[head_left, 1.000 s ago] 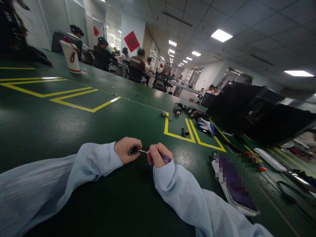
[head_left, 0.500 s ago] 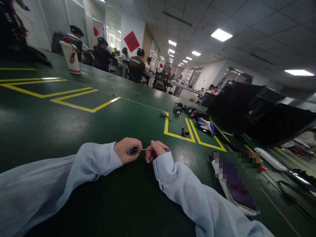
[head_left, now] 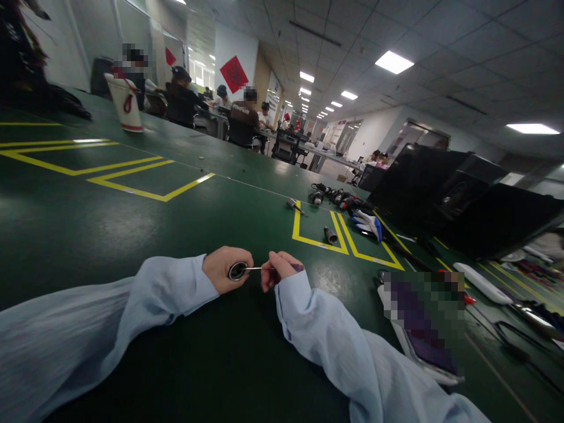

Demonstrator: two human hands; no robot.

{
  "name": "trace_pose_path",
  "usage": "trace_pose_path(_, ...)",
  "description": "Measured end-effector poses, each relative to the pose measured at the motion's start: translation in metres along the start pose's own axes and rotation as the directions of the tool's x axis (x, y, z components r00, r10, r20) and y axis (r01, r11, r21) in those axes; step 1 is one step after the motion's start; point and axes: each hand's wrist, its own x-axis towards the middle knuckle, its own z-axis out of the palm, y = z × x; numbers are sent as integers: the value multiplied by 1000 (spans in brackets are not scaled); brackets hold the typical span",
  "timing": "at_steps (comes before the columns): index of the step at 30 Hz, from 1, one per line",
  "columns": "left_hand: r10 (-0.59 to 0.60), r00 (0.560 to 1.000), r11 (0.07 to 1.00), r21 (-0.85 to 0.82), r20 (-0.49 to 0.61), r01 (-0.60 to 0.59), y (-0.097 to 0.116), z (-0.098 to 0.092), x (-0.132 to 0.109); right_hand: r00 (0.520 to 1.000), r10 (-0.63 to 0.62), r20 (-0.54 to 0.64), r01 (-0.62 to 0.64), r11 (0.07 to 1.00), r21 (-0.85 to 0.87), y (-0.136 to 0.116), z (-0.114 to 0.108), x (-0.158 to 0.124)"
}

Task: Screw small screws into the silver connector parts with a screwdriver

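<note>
Left grip [head_left: 224,269] clasps round part [head_left: 238,271] — right grip [head_left: 279,269] clasps screwdriver [head_left: 254,268] — horizontal, tip left

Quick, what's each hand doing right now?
Left hand: closed on a round metal part.
Right hand: closed on a thin tool, tip at the part.

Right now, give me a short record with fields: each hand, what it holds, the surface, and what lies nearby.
Left hand: closed round a round metal part, resting on the table
Right hand: pinching a thin tool with a purple handle, tip at the part
Surface: green table with yellow lines
Nearby: metal cylinder inside a yellow box; gloves beyond it
Far left: white cup
</note>
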Motion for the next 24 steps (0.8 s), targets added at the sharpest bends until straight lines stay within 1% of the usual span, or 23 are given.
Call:
trace_pose_path(2,4,1000,1000,15,0,-4,0,0,0,999,37,18,-39,996,80,2,-3,3)
trace_pose_path(5,-1,1000,1000,27,-17,2,0,0,1,998,59,32,-64,982,180,6,-6,6)
trace_pose_path(9,-17,999,1000,17,-45,18,0,-1,2,995,84,46,-93,959,269,7,-7,5)
trace_pose_path(11,-34,998,999,10,-54,35,1,-1,2,998,61,31,-67,966,250,5,-6,4)
trace_pose_path(16,-49,997,999,-11,-51,48,2,-2,1,1000,-9,-9,10,997,71,3,0,1)
trace_pose_path(20,-60,996,997,-46,-63,57,4,-2,1,1000,-28,6,27,997,70,4,3,0)
trace_pose_path(24,-117,988,989,-98,-102,107,6,-5,2,999,-28,19,26,996,82,0,2,0)
